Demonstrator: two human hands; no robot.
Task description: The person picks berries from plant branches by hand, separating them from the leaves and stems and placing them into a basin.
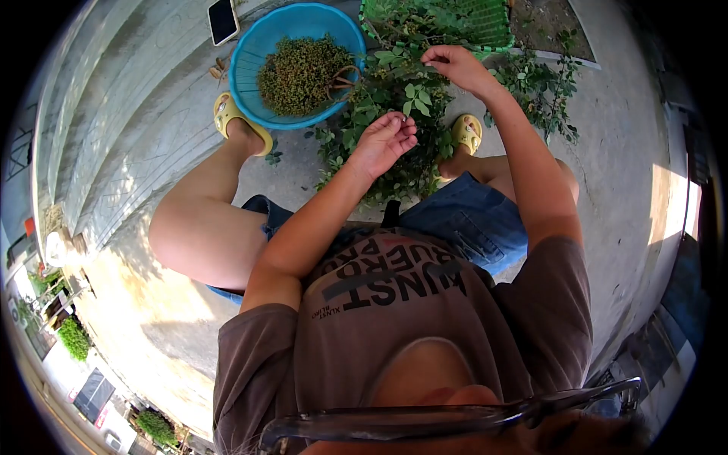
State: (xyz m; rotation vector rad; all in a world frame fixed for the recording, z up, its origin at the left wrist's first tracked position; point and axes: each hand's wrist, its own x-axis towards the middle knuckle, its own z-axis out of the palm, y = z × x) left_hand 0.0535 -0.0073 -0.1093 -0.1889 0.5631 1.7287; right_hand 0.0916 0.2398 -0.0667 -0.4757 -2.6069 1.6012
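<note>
My left hand (385, 144) is closed, palm turned up and fingers curled, thumb and fingertips together. Whatever is between them is too small to make out. Just beyond its fingertips is a sprig of light green leaves (417, 98). My right hand (458, 68) is closed in a pinch above the leafy branches (379, 106); what its fingertips grip, if anything, I cannot make out. The branches lie heaped between my feet. To their left stands a blue plastic basin (241, 76), holding a pile of small greenish-brown berries or buds (299, 76).
A green woven basket (493, 26) stands at the back, with branches beside it. More leafy branches (542, 91) lie on the right. A phone (223, 21) rests left of the basin. Yellow clogs (468, 133) are on my feet; concrete steps (114, 98) rise at left.
</note>
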